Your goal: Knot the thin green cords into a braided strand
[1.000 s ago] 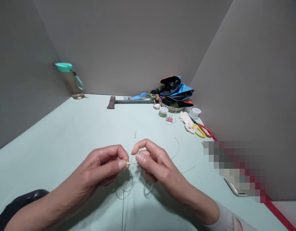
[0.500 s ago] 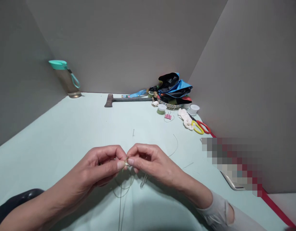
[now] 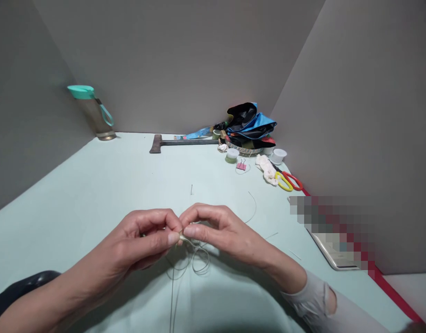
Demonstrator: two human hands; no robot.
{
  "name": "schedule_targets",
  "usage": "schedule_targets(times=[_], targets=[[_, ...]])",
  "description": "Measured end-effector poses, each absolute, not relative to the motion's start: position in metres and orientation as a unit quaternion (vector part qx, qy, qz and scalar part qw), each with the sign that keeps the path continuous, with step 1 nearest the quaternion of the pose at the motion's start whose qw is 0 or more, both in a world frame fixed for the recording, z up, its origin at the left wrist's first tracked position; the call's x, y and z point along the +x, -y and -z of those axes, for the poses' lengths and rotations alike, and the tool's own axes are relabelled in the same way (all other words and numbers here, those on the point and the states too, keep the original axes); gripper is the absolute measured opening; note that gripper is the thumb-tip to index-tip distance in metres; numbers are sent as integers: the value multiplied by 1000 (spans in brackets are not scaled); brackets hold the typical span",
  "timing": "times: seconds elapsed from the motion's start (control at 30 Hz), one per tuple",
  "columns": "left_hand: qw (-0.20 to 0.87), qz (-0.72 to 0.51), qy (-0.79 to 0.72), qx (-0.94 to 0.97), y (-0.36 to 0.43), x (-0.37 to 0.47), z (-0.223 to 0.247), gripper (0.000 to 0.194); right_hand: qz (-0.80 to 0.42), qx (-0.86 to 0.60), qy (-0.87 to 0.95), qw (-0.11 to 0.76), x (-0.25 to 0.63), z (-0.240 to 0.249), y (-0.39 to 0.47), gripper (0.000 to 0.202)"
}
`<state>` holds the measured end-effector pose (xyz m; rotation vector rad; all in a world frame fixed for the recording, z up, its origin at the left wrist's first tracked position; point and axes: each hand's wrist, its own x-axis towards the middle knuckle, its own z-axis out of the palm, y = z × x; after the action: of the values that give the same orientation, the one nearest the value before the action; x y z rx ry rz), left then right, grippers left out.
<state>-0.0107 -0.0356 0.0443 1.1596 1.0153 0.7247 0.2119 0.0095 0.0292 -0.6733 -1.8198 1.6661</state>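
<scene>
My left hand (image 3: 145, 238) pinches thin olive-green cord (image 3: 201, 271) between thumb and forefinger. Meeting it at the fingertips, my right hand (image 3: 215, 229) is closed with thumb and forefinger together on the same cord. A small pale bundle of strands shows between the thumbs, though its details are too small to make out. Loops of the cord hang under the fingers, and two long strands run down toward the near table edge. The other fingers of both hands are curled and partly hidden.
Ahead lie a pin (image 3: 191, 189), a hatchet (image 3: 185, 143), a green cord spool (image 3: 232, 156), a pink binder clip (image 3: 241, 164), scissors (image 3: 288, 181) and a blue-black pouch (image 3: 251, 125). A bottle (image 3: 91, 111) stands far left. At right lies a phone-like device (image 3: 332, 256), partly blurred.
Cord loops now hang below my right hand, where a narrow clear-looking bunch showed before. My right hand has shifted slightly upward; my left hand keeps its pinch almost in place.
</scene>
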Motion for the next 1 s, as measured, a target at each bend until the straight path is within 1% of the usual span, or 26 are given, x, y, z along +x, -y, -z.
schedule_targets(times=[0.07, 0.23, 0.47, 0.53, 0.67, 0.8, 0.9, 1.0], targets=[[658, -320, -446, 516, 35, -10, -44, 35, -621, -253, 676, 307, 212, -28, -10, 22], [656, -321, -446, 517, 35, -10, -46, 34, -598, -249, 680, 343, 218, -30, -12, 16], [675, -315, -430, 510, 34, -12, -44, 31, -583, -275, 643, 414, 224, -32, -15, 33], [681, -311, -429, 505, 34, -12, -46, 30, -553, -300, 650, 426, 230, -36, -20, 35], [684, -319, -430, 497, 34, -14, -56, 28, -463, -362, 674, 447, 247, -40, -39, 28], [678, -345, -431, 485, 35, -15, -64, 26, -370, -422, 696, 447, 262, -26, -64, 23], [675, -363, -439, 468, 35, -14, -67, 24, -303, -458, 705, 449, 268, -12, -77, 13], [671, -382, -445, 454, 36, -11, -67, 26, -248, -467, 707, 470, 266, -12, -73, 5]])
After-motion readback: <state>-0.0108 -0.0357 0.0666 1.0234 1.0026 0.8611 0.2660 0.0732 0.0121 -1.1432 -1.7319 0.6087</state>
